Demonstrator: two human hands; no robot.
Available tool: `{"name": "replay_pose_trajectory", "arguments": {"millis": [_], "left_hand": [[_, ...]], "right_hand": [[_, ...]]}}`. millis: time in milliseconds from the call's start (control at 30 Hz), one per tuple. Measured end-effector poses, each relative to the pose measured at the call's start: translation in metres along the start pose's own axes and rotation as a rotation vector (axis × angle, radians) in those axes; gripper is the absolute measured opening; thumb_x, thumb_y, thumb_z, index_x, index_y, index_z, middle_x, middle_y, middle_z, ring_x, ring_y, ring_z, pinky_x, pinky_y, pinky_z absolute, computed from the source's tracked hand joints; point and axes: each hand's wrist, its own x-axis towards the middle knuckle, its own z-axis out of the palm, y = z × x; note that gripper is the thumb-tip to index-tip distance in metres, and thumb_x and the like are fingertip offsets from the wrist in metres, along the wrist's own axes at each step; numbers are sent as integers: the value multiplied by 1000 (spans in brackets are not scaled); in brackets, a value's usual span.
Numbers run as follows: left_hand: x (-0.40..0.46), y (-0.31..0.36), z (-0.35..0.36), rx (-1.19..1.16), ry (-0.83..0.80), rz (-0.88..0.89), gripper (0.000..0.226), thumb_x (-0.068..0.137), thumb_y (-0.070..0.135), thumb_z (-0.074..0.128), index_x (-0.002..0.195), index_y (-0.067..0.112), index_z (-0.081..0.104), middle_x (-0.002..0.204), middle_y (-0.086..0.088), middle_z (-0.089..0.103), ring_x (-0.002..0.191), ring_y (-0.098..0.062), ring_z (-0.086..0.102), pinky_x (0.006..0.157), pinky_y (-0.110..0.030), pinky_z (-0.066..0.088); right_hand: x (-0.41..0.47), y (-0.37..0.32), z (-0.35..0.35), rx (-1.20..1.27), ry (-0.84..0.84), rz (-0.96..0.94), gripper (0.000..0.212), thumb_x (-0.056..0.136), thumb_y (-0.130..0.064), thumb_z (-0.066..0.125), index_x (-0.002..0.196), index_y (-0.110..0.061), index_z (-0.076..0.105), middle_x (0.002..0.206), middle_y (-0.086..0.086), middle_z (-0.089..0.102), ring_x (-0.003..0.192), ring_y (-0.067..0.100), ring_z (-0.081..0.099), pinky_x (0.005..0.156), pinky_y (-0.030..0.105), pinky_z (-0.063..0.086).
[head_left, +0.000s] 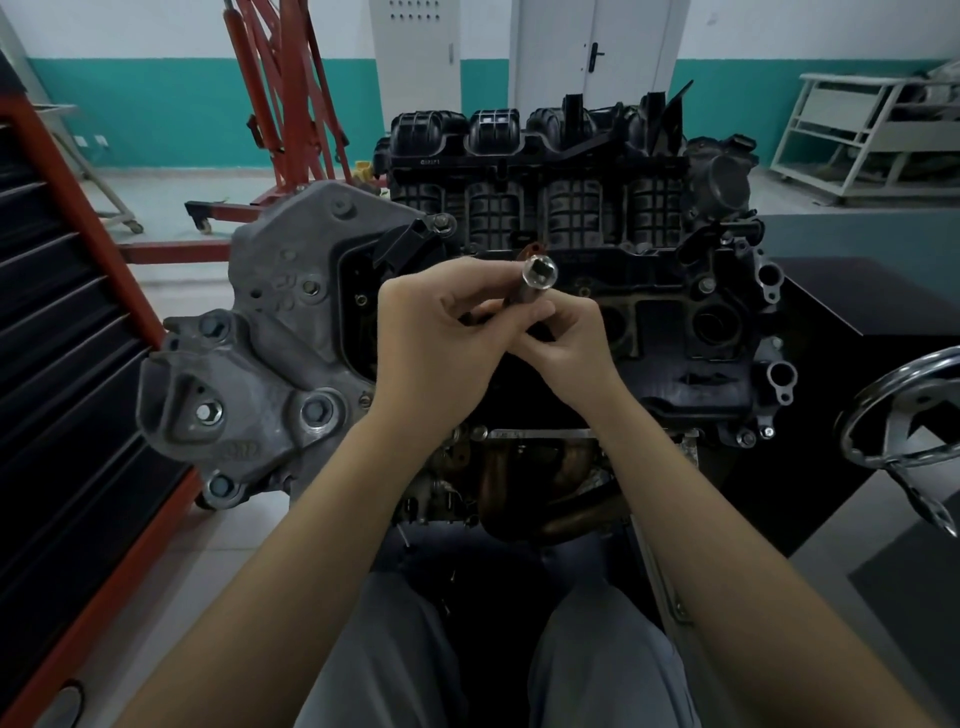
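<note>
4-ring emblem (241, 451) on grey bracket (260, 332); white code (430, 161) on manifold (571, 208) illegible.

Socket tool (537, 280): between the left hand (436, 343) and right hand (569, 345).
Engine (691, 332): under and behind the hands.
Manifold (545, 171): on the engine, behind the hands.
Bracket (270, 332): left of the hands.
Drawer cabinet (52, 322): far left.
Hoist (291, 104): behind, leftward.
Handwheel (904, 415): far right.
Rack (857, 135): behind, far right.

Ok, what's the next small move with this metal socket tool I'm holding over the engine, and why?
Probably tip the shiny chrome socket tool down toward the dark engine block: its square drive hole faces the camera, and the left hand and right hand hold it in the air, clear of any bolt.
</note>
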Motion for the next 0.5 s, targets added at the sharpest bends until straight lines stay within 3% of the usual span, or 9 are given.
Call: {"name": "replay_pose_trajectory", "arguments": {"millis": [67,133,300,333,400,500], "left_hand": [[1,0,-2,-81,-47,-30,26,77,-6,74,101,2,70,94,-11,73,92,-20,71,85,-38,57],[2,1,-4,-117,-101,-46,27,77,-10,71,103,0,69,97,-14,72,94,-22,71,87,-38,56],[2,2,-1,19,-25,-1,25,70,0,82,91,10,72,87,-1,73,84,-11,71,80,-28,57],[2,2,-1,24,-10,0,25,71,0,81,92,10,72,87,-1,73,84,-10,71,80,-28,57],[2,0,-1,-21,-22,-15,26,74,-3,77,98,6,72,92,-6,73,89,-14,72,84,-34,58],[2,-2,-3,-96,-99,-50,29,77,-9,72,104,3,69,96,-13,72,94,-22,71,88,-41,56]], "right_hand": [[1,-1,1,8,-25,5,22,84,5,64,93,-15,68,88,-19,71,87,0,66,79,16,49],[1,1,2,10,0,14,23,82,7,65,90,-14,70,83,-22,71,82,-3,66,74,13,49],[1,2,2,20,44,23,13,78,2,71,90,-3,70,86,10,72,85,24,70,79,34,56],[1,2,2,18,32,12,13,80,0,71,92,-4,69,89,8,72,87,22,70,80,32,55],[0,-1,2,25,-10,-12,13,84,-3,66,91,-13,69,90,-13,72,88,5,68,79,20,51],[1,-5,3,9,-33,16,34,84,3,62,84,-30,68,82,-29,68,79,-10,64,71,8,46]]}}
